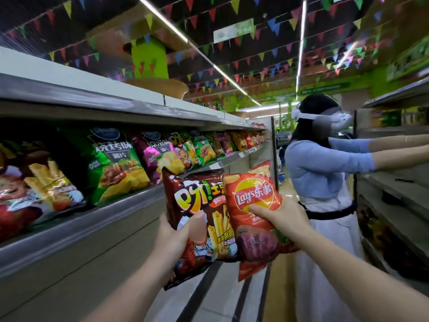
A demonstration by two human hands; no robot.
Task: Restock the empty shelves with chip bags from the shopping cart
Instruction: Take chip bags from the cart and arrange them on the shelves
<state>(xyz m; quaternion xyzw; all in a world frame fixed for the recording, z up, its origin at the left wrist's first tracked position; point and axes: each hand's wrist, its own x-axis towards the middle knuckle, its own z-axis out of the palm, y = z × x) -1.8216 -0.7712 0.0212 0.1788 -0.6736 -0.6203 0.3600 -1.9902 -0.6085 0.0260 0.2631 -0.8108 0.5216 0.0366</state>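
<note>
Chip bags are raised side by side toward the stocked shelf, apparently ready for placing: the left hand grips a dark red fries bag. The right hand clasps an orange Lay's bag, thumb across its front

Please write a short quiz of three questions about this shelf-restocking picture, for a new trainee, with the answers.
1. True or false: the left hand holds the orange Lay's bag.
2. Which bag does the right hand hold? A) the dark red fries bag B) the orange Lay's bag C) a green bag
3. Fill in: the other person in the aisle reaches toward the shelves on the ____ side.

Key: 1 false, it holds the dark red fries bag; 2 B; 3 right.
</note>
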